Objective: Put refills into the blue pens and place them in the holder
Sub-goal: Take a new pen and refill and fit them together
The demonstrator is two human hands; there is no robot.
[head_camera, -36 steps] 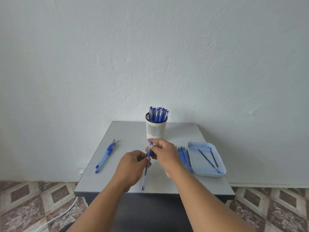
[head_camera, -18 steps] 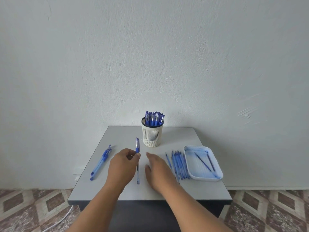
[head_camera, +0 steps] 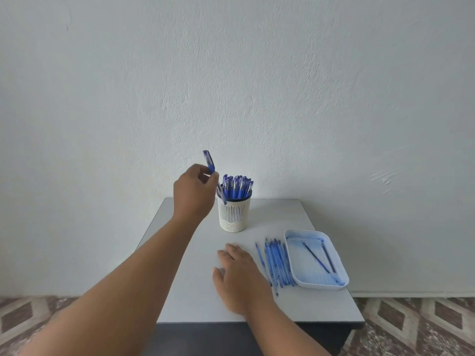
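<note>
My left hand [head_camera: 193, 193] grips a capped blue pen [head_camera: 210, 165] and holds it upright at the left rim of the white slotted holder [head_camera: 233, 214]; the pen's lower end reaches the rim. Several blue pens [head_camera: 237, 188] stand in the holder. My right hand [head_camera: 240, 277] rests flat on the grey table [head_camera: 195, 291], fingers straight, just left of a row of several pale blue refills [head_camera: 276, 262].
A white tray [head_camera: 317, 283] holding two dark refills [head_camera: 320, 258] sits at the table's right edge beside the loose refills. A white wall stands right behind the table. My left arm hides the table's left side. Patterned floor tiles lie below.
My left hand lifted the pen from low over the table up to the holder's rim. My right hand let go of the pen and settled flat beside the refills.
</note>
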